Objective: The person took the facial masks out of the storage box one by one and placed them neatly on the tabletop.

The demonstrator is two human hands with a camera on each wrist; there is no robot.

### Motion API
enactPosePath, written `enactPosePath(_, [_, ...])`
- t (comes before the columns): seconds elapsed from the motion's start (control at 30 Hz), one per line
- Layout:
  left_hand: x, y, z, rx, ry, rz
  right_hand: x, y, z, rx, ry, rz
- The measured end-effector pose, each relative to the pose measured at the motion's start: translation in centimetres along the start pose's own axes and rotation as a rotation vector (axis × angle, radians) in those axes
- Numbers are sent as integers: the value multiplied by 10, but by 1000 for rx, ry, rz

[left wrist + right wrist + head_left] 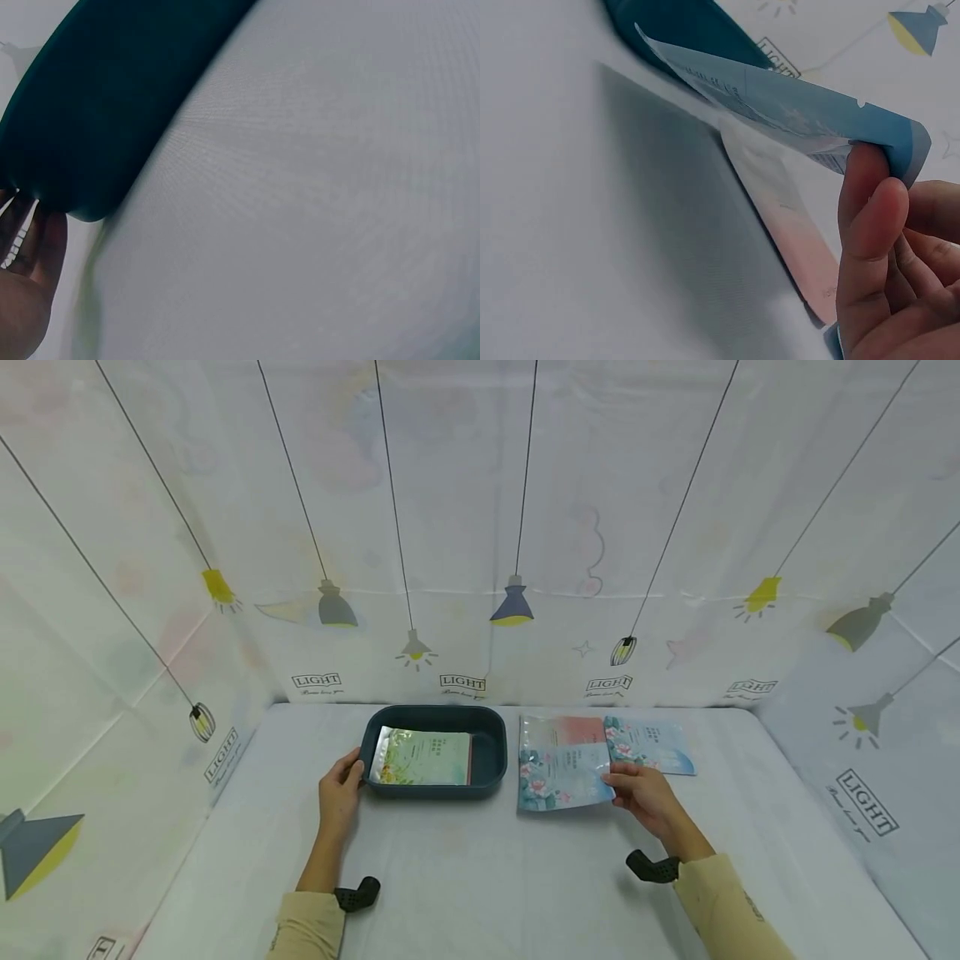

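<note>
My right hand [648,797] pinches the lower right edge of a blue floral sachet [566,772] between thumb and fingers. In the right wrist view the sachet [780,105] is lifted at a tilt, its shadow falling on the cloth. A pink-and-white sachet [577,729] lies partly hidden behind it. Another blue floral sachet [652,743] lies to the right, just past my fingers. My left hand [340,789] touches the left end of a dark teal tray [431,792], fingertips against its outer wall. Inside the tray lies a green sachet [427,757], a reddish edge showing beside it.
A white cloth [465,877] covers the table. Behind and at both sides stand white curtains [450,527] printed with lamps. The tray stands near the back edge, left of the sachets, with a narrow gap between.
</note>
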State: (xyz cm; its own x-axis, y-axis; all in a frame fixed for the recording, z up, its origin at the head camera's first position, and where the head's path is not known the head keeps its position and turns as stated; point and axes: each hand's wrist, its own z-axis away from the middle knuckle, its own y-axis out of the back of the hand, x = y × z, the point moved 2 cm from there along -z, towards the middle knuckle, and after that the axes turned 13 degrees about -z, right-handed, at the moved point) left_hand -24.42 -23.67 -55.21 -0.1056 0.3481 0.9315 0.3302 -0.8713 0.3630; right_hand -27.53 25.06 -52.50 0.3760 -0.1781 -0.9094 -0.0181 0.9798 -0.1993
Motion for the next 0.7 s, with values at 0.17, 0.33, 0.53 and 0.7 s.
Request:
enactPosePath(0.17, [0, 0, 0, -2, -5, 13, 9, 3, -1, -2, -13, 14])
enactPosePath(0.33, [0, 0, 0, 1, -9, 7, 17, 4, 0, 24, -30, 46])
enactPosePath(0.53, [-1, 0, -1, 4, -15, 2, 17, 4, 3, 73, 3, 217])
enactPosePath(0.7, [-2, 0, -1, 5, -26, 3, 18, 6, 4, 97, 28, 387])
